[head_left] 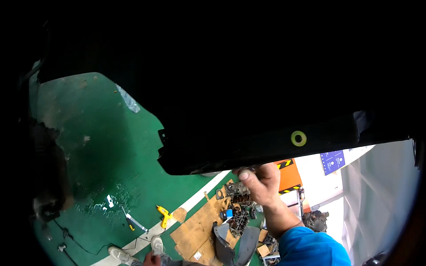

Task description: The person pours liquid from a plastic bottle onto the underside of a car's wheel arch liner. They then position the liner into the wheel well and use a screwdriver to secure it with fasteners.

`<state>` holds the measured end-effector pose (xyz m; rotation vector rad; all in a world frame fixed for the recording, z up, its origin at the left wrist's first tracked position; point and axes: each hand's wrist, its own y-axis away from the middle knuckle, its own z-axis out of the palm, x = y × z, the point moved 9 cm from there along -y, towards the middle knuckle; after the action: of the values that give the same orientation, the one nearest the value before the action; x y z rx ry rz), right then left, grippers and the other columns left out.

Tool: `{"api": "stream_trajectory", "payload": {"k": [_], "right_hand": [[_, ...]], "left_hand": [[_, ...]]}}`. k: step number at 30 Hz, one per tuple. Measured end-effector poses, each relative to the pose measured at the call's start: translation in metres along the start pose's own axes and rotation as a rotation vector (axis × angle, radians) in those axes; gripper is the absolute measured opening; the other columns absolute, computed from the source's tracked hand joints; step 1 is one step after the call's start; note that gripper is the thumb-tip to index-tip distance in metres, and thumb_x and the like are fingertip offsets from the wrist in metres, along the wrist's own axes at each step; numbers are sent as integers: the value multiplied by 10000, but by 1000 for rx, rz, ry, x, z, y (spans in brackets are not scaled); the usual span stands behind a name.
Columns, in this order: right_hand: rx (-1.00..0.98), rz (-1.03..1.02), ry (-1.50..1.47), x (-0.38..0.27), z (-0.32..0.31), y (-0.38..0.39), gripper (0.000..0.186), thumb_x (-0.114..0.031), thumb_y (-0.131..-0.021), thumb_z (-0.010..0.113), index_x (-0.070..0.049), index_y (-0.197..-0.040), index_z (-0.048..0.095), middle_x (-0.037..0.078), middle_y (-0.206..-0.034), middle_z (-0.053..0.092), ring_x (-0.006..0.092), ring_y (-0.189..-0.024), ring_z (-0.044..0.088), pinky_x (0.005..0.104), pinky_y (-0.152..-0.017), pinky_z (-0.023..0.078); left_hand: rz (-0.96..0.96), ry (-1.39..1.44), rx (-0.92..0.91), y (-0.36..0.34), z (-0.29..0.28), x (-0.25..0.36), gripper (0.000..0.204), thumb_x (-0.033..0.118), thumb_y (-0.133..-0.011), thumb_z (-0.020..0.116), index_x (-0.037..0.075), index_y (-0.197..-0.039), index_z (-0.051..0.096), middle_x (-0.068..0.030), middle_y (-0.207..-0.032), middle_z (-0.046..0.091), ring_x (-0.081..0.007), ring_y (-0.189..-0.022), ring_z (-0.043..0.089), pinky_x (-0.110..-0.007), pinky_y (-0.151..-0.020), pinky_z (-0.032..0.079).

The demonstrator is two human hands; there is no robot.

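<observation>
Right hand at the lower edge of a big black panel, above a green workshop floor.

The right hand (262, 181), in a blue sleeve, has its fingers curled and pressed against the underside edge of the black panel (248, 111), gripping it; the panel fills the upper view and carries a yellow ring (298, 138) near its edge; the left hand is out of sight; the painted green floor (106, 150) is scuffed and wet in patches, crossed by a white line (195, 199); flattened cardboard (199, 226) bears dark engine parts (237, 217); a yellow tool (164, 216) lies beside it; another person's shoes (156, 244) stand at the line; an orange barrier (288, 175) and pale walls lie beyond.
</observation>
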<state>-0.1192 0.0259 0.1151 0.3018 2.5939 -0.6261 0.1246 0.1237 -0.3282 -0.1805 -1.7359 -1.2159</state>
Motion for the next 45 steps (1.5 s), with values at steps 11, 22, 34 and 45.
{"api": "stream_trajectory", "payload": {"k": [11, 22, 34, 45], "right_hand": [[105, 15, -90, 10, 7, 4, 169, -94, -880, 697, 18, -998, 651, 71, -865, 686, 133, -778, 621, 262, -714, 486], [138, -61, -112, 22, 5, 8, 229, -79, -850, 735, 33, -1024, 637, 91, -961, 661, 157, -850, 630, 264, -761, 496], [168, -56, -124, 20, 6, 7, 209, -101, -846, 737, 23, -984, 642, 74, -902, 671, 130, -794, 620, 243, -699, 481], [172, -143, -104, 8, 8, -1, 168, -64, -830, 741, 13, -960, 668, 69, -825, 694, 132, -714, 632, 239, -655, 482]], "left_hand": [[986, 354, 527, 23, -112, 297, 255, 24, -847, 644, -21, -1098, 644, -162, -941, 651, -288, -853, 650, -368, -770, 516], [886, 397, 40, 10, -73, 359, 358, 157, -941, 602, -33, -1245, 588, -62, -597, 604, -127, -555, 607, -284, -570, 482], [939, 329, -88, 15, -58, 370, 408, 152, -965, 551, -48, -1317, 502, -82, -598, 615, -165, -542, 624, -294, -555, 486], [827, 284, -255, 23, -44, 392, 527, 189, -974, 528, -121, -1372, 379, -132, -640, 631, -203, -579, 640, -312, -597, 512]]}}
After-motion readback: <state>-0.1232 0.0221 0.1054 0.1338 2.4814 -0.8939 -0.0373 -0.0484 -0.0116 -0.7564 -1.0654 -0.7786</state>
